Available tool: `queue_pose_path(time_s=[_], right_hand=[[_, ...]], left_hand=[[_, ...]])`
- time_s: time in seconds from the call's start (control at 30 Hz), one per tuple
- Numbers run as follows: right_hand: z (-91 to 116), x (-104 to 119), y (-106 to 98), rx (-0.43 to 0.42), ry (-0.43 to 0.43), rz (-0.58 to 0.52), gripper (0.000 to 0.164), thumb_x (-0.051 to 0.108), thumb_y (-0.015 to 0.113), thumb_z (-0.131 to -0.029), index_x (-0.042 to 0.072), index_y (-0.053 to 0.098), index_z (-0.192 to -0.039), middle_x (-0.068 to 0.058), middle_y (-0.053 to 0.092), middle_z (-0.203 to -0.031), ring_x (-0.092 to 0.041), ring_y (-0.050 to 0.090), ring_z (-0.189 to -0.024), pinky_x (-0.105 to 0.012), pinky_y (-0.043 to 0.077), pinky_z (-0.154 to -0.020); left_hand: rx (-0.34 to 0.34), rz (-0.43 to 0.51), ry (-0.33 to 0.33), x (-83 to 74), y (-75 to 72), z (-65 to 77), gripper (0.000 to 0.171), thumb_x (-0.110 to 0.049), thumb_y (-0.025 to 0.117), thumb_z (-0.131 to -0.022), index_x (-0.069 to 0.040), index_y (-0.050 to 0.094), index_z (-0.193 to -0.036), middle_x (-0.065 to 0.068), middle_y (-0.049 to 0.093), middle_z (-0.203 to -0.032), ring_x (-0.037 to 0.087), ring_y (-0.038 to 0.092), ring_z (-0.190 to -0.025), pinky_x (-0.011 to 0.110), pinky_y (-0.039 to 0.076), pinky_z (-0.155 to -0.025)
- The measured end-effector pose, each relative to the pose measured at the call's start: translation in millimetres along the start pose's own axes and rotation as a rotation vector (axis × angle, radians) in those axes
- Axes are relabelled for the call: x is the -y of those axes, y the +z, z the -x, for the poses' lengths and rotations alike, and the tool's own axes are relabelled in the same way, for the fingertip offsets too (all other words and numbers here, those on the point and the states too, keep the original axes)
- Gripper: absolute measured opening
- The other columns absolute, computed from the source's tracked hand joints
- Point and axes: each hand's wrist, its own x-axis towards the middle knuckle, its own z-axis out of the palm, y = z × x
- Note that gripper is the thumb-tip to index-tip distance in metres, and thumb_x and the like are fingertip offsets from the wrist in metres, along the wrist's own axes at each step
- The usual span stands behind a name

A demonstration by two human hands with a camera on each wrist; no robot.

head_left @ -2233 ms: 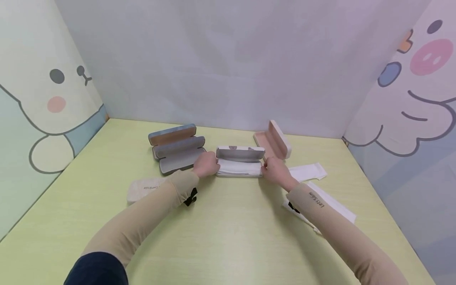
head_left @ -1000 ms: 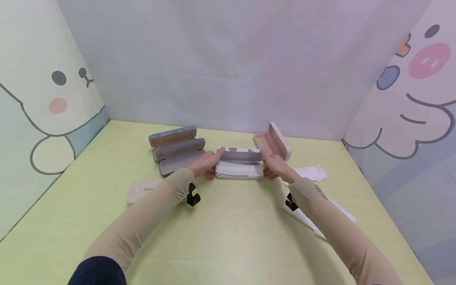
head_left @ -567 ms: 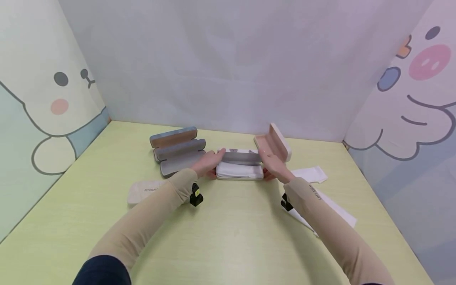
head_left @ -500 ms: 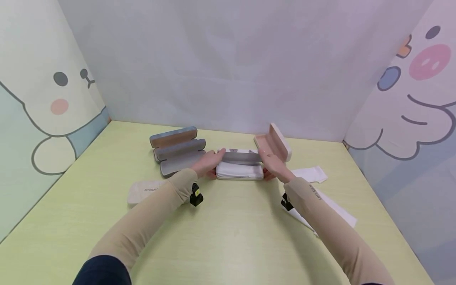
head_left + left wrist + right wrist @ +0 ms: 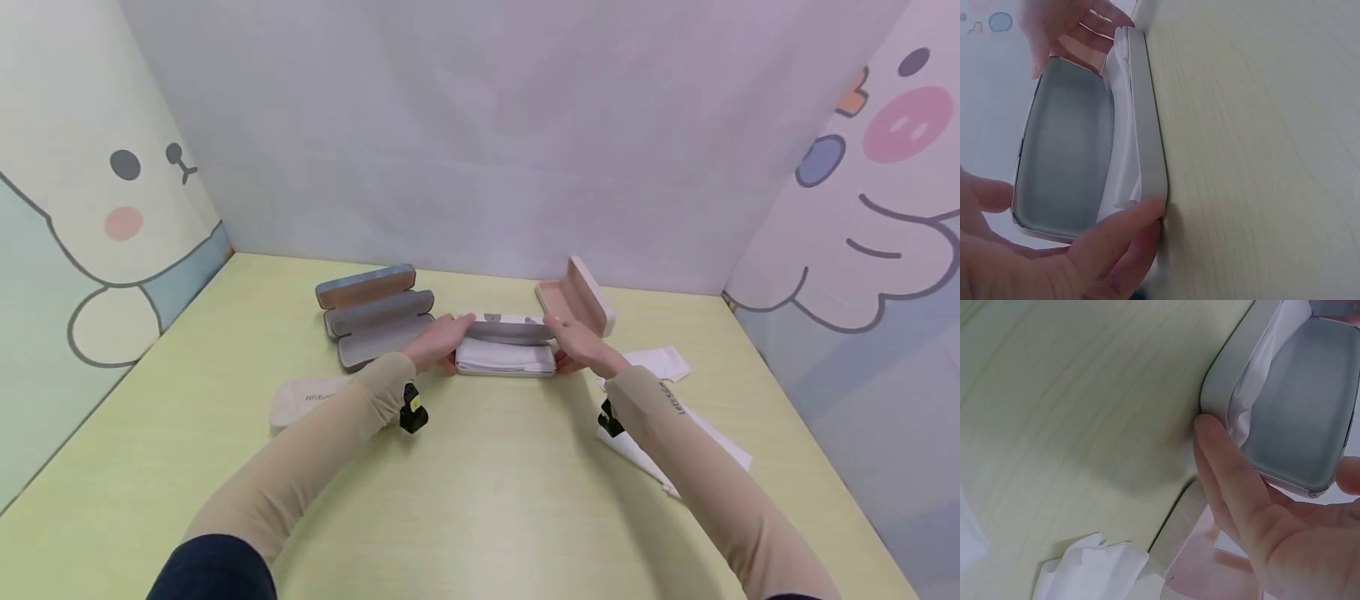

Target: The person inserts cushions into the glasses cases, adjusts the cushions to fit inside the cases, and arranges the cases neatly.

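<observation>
A glasses case (image 5: 506,332) stands with its lid raised at mid-table, its lining grey. A folded white cloth (image 5: 504,357) fills its base. My left hand (image 5: 440,343) holds the case's left end, thumb at the lid's edge and fingers low against the base. At the other end, my right hand (image 5: 579,343) grips it in the same way. The left wrist view shows the left fingertips (image 5: 1147,215) touching the base's corner, the thumb by the lid's rim. In the right wrist view, the right fingertips (image 5: 1209,428) press the opposite corner.
Left of the case, blue-brown and grey-lined glasses cases (image 5: 375,312) stand open. A pink-lined case (image 5: 577,296) sits open behind the right hand. A pale closed case (image 5: 300,402) is partly under the left forearm. Several white cloths (image 5: 663,363) lie by the right arm.
Both hands have shifted from the cloth's ends, thumbs rising to the lid's edges while the fingers spread along the base's ends. Over the last half second the hands stay nearly still.
</observation>
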Motion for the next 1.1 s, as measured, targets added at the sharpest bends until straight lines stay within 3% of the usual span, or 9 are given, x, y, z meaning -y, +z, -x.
queue_pose_path(time_s=[0.17,0.33,0.5,0.73,0.93,1.1], right_hand=[[0,-5,-5,0.079,-0.007,-0.043,0.066,0.046,0.025,-0.103,-0.002,0.018,-0.148,-0.033,0.052,-0.119,-0.029,0.063,-0.091,-0.039,0.056,-0.083],[1,-6,-9,0.142,-0.037,-0.047,0.066,0.044,0.025,-0.103,-0.003,0.016,-0.149,-0.031,0.048,-0.120,-0.029,0.061,-0.093,-0.040,0.055,-0.088],[3,-4,-10,0.154,-0.047,-0.047,0.065,0.043,0.025,-0.104,-0.003,0.016,-0.149,-0.030,0.048,-0.118,-0.029,0.060,-0.093,-0.039,0.054,-0.089],[4,-4,-11,0.149,-0.064,-0.069,0.062,0.041,0.026,-0.104,-0.004,0.018,-0.148,-0.030,0.048,-0.119,-0.029,0.059,-0.099,-0.039,0.053,-0.091],[4,-6,-9,0.164,-0.061,-0.079,0.063,0.041,0.027,-0.104,-0.004,0.017,-0.147,-0.030,0.047,-0.123,-0.029,0.058,-0.103,-0.036,0.054,-0.088],[4,-7,-8,0.165,-0.061,-0.076,0.061,0.040,0.028,-0.104,-0.005,0.019,-0.145,-0.029,0.046,-0.123,-0.028,0.057,-0.105,-0.036,0.054,-0.089]], left_hand=[[0.024,-0.004,0.010,-0.5,-0.9,0.6,0.059,-0.044,0.032,-0.102,0.001,0.034,-0.140,0.019,0.047,-0.125,0.024,0.057,-0.089,0.034,0.055,-0.077],[0.016,-0.052,0.039,-2.2,-1.4,0.6,0.055,-0.040,0.031,-0.103,0.003,0.039,-0.137,0.022,0.052,-0.118,0.024,0.059,-0.082,0.033,0.055,-0.072],[0.003,-0.096,0.046,-4.9,-0.3,-0.2,0.054,-0.038,0.030,-0.103,0.003,0.042,-0.136,0.022,0.055,-0.115,0.024,0.061,-0.082,0.030,0.054,-0.069],[-0.017,-0.099,0.047,-8.3,1.7,0.3,0.054,-0.035,0.031,-0.103,0.005,0.037,-0.138,0.020,0.047,-0.125,0.027,0.058,-0.092,0.032,0.054,-0.071],[-0.002,-0.114,0.052,-5.5,0.3,1.4,0.052,-0.033,0.031,-0.103,0.005,0.040,-0.137,0.021,0.053,-0.117,0.024,0.060,-0.082,0.025,0.049,-0.063],[0.009,-0.127,0.062,-4.7,-0.9,2.2,0.051,-0.033,0.032,-0.103,0.005,0.042,-0.135,0.021,0.054,-0.115,0.024,0.062,-0.076,0.025,0.047,-0.065]])
